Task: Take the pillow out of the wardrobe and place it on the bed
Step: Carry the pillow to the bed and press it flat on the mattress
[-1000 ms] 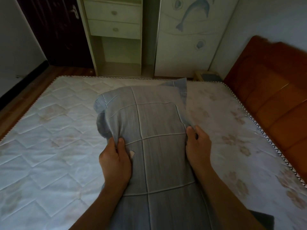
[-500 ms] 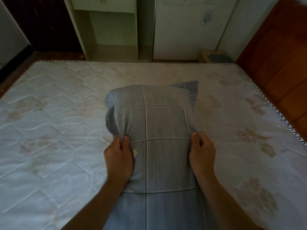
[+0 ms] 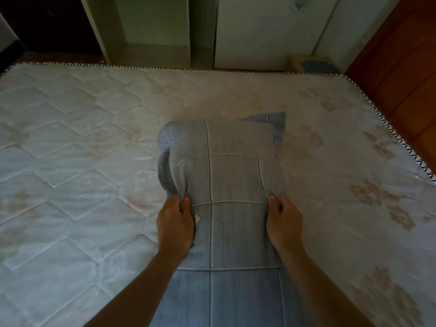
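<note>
**While both hands grip its sides, the pillow hangs over the bed**

Where the left hand [image 3: 175, 223] and the right hand [image 3: 284, 223] meet the pillow [image 3: 226, 175], each clamps one long side. The thumbs press on top and the other fingers are hidden beneath. The grey-blue checked cover puckers at both grips.

The pillow runs lengthwise away from the person, over the middle of the bed [image 3: 82, 161], with its near end out of view below. Whether its far end already touches the mattress cannot be told.

It looks soft and light. It sags and bulges around the hands, and a loose flap of cover sticks out at its far right corner. The cover probably slides over the filling, so a hold that squeezes the stuffing at mid-length should be surer than pinching cloth alone. Nothing about it seems fragile, and it could be lowered or dropped without harm.

The mattress is bare, white and quilted, with faded flowers and black-and-white piping along its edges. Beyond the far edge stands the pale green wardrobe [image 3: 153, 31], open, with a closed white door [image 3: 259, 31] beside it. A wooden headboard [image 3: 401, 67] runs along the right edge, and a small box [image 3: 311, 63] sits on the floor near the far right corner. The light is dim.
</note>
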`<control>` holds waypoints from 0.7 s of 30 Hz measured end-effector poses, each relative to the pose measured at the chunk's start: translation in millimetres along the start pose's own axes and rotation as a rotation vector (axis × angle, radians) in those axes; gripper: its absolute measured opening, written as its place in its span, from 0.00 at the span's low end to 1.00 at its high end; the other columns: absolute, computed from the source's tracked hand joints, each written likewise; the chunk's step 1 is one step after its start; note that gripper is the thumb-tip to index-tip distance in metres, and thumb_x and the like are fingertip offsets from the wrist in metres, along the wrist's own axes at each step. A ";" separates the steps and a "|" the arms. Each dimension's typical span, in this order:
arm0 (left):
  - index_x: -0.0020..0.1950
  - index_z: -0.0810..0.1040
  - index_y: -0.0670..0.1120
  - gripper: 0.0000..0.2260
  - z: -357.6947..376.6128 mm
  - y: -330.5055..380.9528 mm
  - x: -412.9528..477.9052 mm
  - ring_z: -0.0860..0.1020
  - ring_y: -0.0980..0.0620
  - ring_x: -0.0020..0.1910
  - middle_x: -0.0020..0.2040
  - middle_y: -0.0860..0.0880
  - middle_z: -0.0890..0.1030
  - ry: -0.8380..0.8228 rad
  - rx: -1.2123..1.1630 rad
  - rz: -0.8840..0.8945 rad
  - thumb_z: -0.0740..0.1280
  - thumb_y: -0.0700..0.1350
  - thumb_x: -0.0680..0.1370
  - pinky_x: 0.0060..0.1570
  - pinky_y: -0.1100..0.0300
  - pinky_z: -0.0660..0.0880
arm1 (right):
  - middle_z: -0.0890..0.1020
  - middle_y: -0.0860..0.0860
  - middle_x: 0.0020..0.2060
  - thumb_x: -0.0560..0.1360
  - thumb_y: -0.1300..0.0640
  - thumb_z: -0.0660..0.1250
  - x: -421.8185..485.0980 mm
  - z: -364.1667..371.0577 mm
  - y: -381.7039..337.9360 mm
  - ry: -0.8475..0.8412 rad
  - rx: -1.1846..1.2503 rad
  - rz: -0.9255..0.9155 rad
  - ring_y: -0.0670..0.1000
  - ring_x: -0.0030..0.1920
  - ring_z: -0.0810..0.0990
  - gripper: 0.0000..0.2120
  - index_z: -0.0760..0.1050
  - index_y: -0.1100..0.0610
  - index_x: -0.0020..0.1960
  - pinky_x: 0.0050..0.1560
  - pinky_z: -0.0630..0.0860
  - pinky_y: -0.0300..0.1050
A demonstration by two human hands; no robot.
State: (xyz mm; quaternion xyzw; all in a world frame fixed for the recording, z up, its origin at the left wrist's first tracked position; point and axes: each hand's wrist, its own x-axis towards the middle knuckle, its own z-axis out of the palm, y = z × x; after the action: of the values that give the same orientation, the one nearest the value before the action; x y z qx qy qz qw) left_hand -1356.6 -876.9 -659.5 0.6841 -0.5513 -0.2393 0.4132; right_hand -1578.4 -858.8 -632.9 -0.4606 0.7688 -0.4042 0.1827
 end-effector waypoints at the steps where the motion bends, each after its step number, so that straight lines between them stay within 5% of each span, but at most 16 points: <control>1: 0.40 0.71 0.43 0.12 7.1 -9.5 -1.7 0.74 0.45 0.36 0.36 0.44 0.76 -0.032 0.065 -0.033 0.60 0.48 0.81 0.37 0.56 0.66 | 0.73 0.56 0.28 0.81 0.57 0.60 -1.7 5.7 12.9 -0.049 -0.015 0.037 0.55 0.32 0.72 0.18 0.67 0.62 0.34 0.34 0.59 0.47; 8: 0.51 0.73 0.43 0.15 21.0 -35.2 -1.9 0.74 0.39 0.49 0.48 0.39 0.75 -0.083 0.250 -0.137 0.58 0.54 0.79 0.49 0.47 0.72 | 0.78 0.55 0.40 0.76 0.43 0.60 -8.4 31.6 34.4 -0.007 -0.114 0.054 0.56 0.41 0.76 0.17 0.72 0.59 0.44 0.44 0.73 0.49; 14: 0.72 0.63 0.46 0.29 4.4 -16.0 18.4 0.67 0.37 0.65 0.67 0.39 0.69 -0.012 0.256 -0.175 0.55 0.63 0.77 0.61 0.40 0.65 | 0.76 0.58 0.58 0.73 0.40 0.67 13.9 21.4 7.2 0.018 -0.220 -0.120 0.60 0.59 0.72 0.26 0.71 0.57 0.62 0.59 0.68 0.55; 17: 0.74 0.59 0.52 0.29 8.7 4.9 42.6 0.61 0.40 0.72 0.75 0.43 0.61 -0.070 0.298 0.043 0.51 0.65 0.77 0.66 0.39 0.60 | 0.64 0.59 0.74 0.74 0.34 0.59 42.1 27.8 -12.3 -0.123 -0.270 -0.191 0.60 0.74 0.61 0.34 0.61 0.49 0.74 0.73 0.58 0.61; 21: 0.76 0.56 0.58 0.29 38.6 21.6 69.4 0.54 0.43 0.76 0.79 0.47 0.55 -0.196 0.437 0.229 0.46 0.68 0.76 0.71 0.42 0.54 | 0.46 0.53 0.80 0.70 0.25 0.49 58.1 57.6 -16.9 -0.304 -0.418 -0.155 0.59 0.78 0.46 0.39 0.44 0.37 0.77 0.75 0.45 0.64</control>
State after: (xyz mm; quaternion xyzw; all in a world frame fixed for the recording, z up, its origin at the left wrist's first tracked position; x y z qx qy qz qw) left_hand -1379.6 -955.7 -653.7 0.6638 -0.7011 -0.1316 0.2248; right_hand -1560.9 -938.8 -649.2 -0.6013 0.7618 -0.1754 0.1654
